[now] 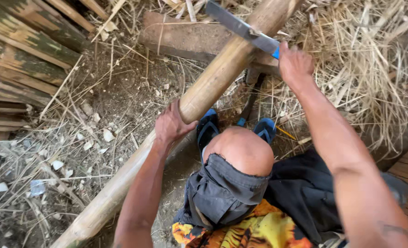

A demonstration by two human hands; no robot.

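**Bamboo pole under one blade: count and grip status**

Bamboo pole [213, 82], count one, runs diagonally from the lower left of my view to the top centre. It rests on one wooden block [185, 39] lying across the straw-littered ground [121, 92].

I read the left hand [169, 126] as clenched around the pole at mid-length, fingers wrapped over its upper side, holding it firmly.

I read the right hand [295, 64] as closed on the blue handle of one long knife [240, 26]. Its flat blade crosses the pole just above the block and touches the pole's surface.

Two blue sandals [236, 128] sit on the ground beside the pole, below the block. One bare knee [245, 149] rises between the two arms.

Split bamboo slats [20, 59] are stacked at the upper left; I cannot count them exactly. Loose dry straw [364, 59] is heaped at the upper right.
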